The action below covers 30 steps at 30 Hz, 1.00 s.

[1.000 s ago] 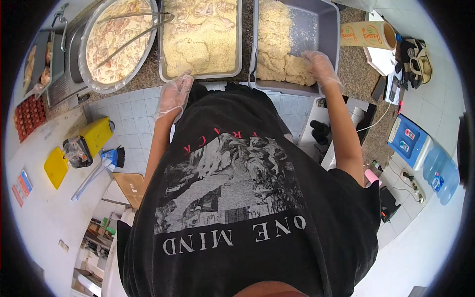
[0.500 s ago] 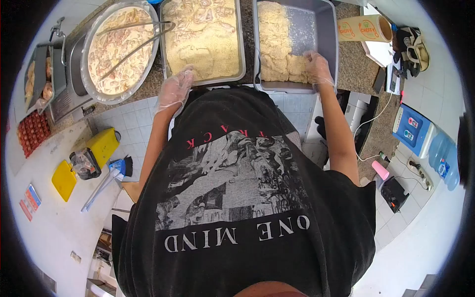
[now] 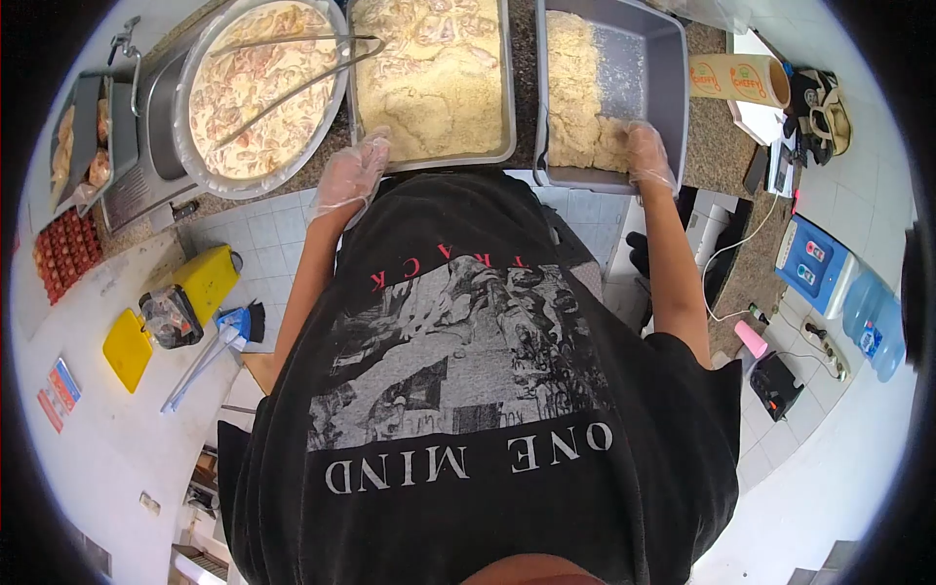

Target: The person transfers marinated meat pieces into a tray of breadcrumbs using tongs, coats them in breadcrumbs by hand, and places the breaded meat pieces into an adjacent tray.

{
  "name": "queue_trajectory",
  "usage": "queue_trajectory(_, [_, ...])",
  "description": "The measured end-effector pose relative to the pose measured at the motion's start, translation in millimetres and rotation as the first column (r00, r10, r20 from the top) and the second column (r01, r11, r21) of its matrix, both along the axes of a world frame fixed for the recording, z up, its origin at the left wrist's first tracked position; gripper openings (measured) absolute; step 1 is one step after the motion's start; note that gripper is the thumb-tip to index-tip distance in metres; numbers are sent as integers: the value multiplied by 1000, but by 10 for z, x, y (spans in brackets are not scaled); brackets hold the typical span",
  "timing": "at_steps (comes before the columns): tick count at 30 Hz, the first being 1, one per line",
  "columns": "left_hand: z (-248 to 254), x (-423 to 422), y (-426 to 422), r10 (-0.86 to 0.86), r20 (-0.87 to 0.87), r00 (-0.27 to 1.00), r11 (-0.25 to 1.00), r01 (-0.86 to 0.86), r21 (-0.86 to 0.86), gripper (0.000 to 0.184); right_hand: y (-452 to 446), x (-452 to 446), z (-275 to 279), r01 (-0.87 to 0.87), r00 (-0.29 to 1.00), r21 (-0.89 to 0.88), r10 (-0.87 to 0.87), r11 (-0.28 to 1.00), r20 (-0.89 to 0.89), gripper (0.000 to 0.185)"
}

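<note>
My left hand [image 3: 352, 174], in a clear plastic glove, is at the near left corner of the middle tray [image 3: 513, 97], its fingers stretched out over the rim. That tray holds yellowish breading [image 3: 439, 115], with chicken pieces [image 3: 439, 29] lying in its far part. My right hand [image 3: 647, 154], also gloved, reaches into the near right part of a deeper grey tray [image 3: 668, 78]. Its fingers are closed at a breaded chicken piece [image 3: 611, 144], at the end of a row. More breaded pieces [image 3: 573, 78] fill that tray's left side. The right fingertips are partly hidden.
Left of the trays stands a large bowl [image 3: 185, 107] of battered chicken, with metal tongs [image 3: 292, 95] across it and reaching over the middle tray. A sink [image 3: 161, 136] lies farther left. A cardboard tube-shaped container [image 3: 736, 80] stands right of the grey tray.
The bowl and both trays appear farther right in the view. My left hand sits closer to the middle tray's left corner; my right hand stays at the same breaded piece.
</note>
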<state>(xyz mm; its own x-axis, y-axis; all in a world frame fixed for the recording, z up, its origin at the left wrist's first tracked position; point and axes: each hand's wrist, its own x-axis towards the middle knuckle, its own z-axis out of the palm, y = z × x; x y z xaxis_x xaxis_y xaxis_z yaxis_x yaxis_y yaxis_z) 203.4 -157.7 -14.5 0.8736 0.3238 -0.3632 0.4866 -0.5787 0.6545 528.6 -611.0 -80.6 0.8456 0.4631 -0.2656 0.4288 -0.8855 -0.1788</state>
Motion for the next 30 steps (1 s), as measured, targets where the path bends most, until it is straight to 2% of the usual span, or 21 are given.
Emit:
queue_trajectory(2, [-95, -59, 49, -56, 50, 997, 997, 53, 51, 40, 46, -39, 59, -55, 993, 9, 53, 998, 107, 24])
queue_trajectory(3, [-80, -72, 67, -54, 69, 996, 998, 53, 24, 41, 9, 42, -118, -12, 994, 27, 9, 1000, 109, 23])
queue_trajectory(6, [-61, -80, 87, -59, 87, 994, 998, 61, -25, 44, 393, -287, 238, 0, 997, 1, 0, 1000, 74, 25])
queue_trajectory(7, [-93, -95, 103, -70, 69, 995, 997, 72, -26, 46, 383, -220, 192, -41, 999, -80, 41, 996, 4, 25])
queue_trajectory(8, [-127, -89, 106, -82, 55, 995, 996, 83, -28, 49, 452, -233, 207, -2, 997, -21, 4, 1000, 79, 25])
queue_trajectory(9, [114, -34, 78, -78, -16, 997, 996, 78, -36, 46, 695, -327, 491, 30, 988, 41, -36, 999, 152, 24])
queue_trajectory(10, [101, -55, 84, -49, -12, 999, 997, 48, -59, 45, 948, -413, 719, 57, 973, 102, -78, 993, 218, 24])
queue_trajectory(11, [72, -83, 97, -22, -10, 1000, 996, 21, -82, 43, 1186, -496, 832, -107, 939, 280, 5, 954, 344, 25])
queue_trajectory(13, [-4, -141, 111, 8, 13, 1000, 995, -7, -95, 43, 1760, -845, 1000, -251, 943, 443, 115, 861, 311, 28])
queue_trajectory(15, [-101, -191, 112, 19, 60, 998, 997, -14, -73, 45, 2167, -1088, 757, -355, 931, 507, 343, 785, 122, 29])
queue_trajectory(17, [-79, -209, 129, -10, 88, 996, 998, 15, -54, 44, 2703, -1138, 470, -293, 880, 275, 371, 916, -297, 36])
queue_trajectory(19, [1, -236, 160, -14, 106, 994, 999, 20, -49, 44, 3009, -1303, 205, -208, 896, 182, 262, 961, -360, 49])
queue_trajectory(22, [115, -261, 177, 17, 129, 991, 998, -9, -59, 44, 3250, -1601, 288, -59, 926, 232, 140, 971, -350, 56])
queue_trajectory(25, [101, -373, 232, 53, 124, 991, 998, -48, -41, 44, 3402, -1627, 85, -87, 904, 241, 178, 966, -388, 61])
queue_trajectory(28, [161, -436, 257, 80, 81, 994, 996, -77, -43, 45, 3413, -1429, -180, -236, 888, 251, 313, 939, -336, 71])
queue_trajectory(30, [350, -446, 277, 95, 16, 995, 994, -94, -55, 45, 3290, -1294, 33, -134, 821, 362, 308, 923, -480, 76])
